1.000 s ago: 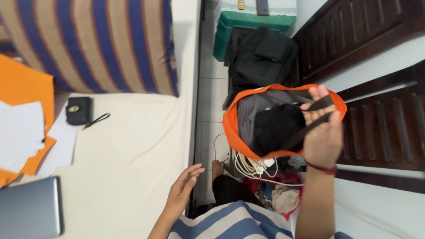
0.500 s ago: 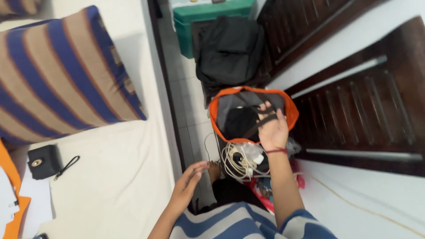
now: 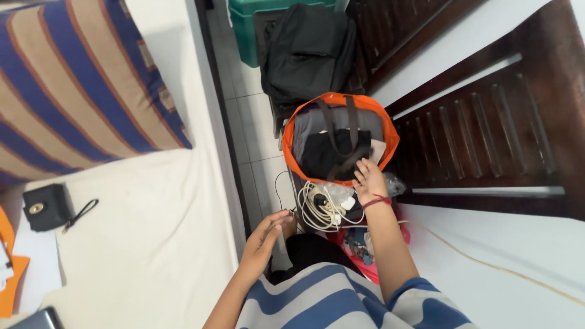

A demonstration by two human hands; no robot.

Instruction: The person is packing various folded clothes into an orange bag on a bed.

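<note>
Our right hand [image 3: 367, 180] reaches down to the near rim of the round orange fabric bag [image 3: 339, 139], fingers bent over the edge; we cannot tell whether they pinch the fabric or only rest on it. A red thread band circles that wrist. Our left hand [image 3: 265, 237] hangs loose and open, palm turned inward, holding nothing, at the edge of the white mattress [image 3: 152, 244].

The bag stands upright on the tiled floor between the mattress edge and the dark louvred wooden door [image 3: 487, 128], its mouth facing up toward us. Its two dark straps [image 3: 336, 125] run across the opening from the far rim toward the near one. Inside we see dark folded cloth, but what it is stays unclear.

Just beside the bag's near rim lies a tangle of white cables [image 3: 320, 204], touching our right wrist. A black backpack [image 3: 308, 52] sits beyond the bag. The striped blue and brown pillow [image 3: 79, 91] is cut off at the left.
</note>
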